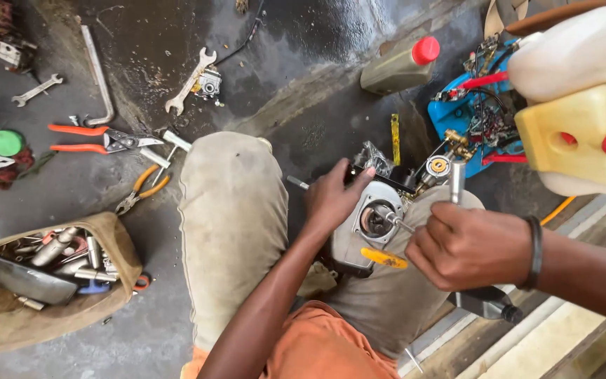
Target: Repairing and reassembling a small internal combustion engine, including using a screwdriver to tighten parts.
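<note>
At the far left edge of the floor (142, 337), a tan tool bag (50, 281) lies open, filled with sockets and metal parts; above it lie orange-handled snips (99, 138), yellow-handled pliers (142, 188) and an open-ended spanner (189, 81). My knees, in pale trousers, carry the small engine housing (369, 231), which rests on my lap near the middle of the view, its round opening facing up toward me. My left hand (334, 200) lies on the housing's left upper edge, fingers (359, 179) curled over it and clamped on the casing, steadying it. My right hand (468, 245) is to the right of the opening, fingers closed around a metal-shafted tool (457, 181) whose handle stands up above my fist. A thin shaft (402, 224) runs from my fist leftward and slightly up into the opening, so the long axis runs right to left; the right hand is the nearer to it. A yellow piece (384, 258) lies just below the opening. Beyond, toward the right edge, stand a red-capped bottle (401, 63), a blue parts tray (475, 116) and a white jerrycan (583, 98).
</note>
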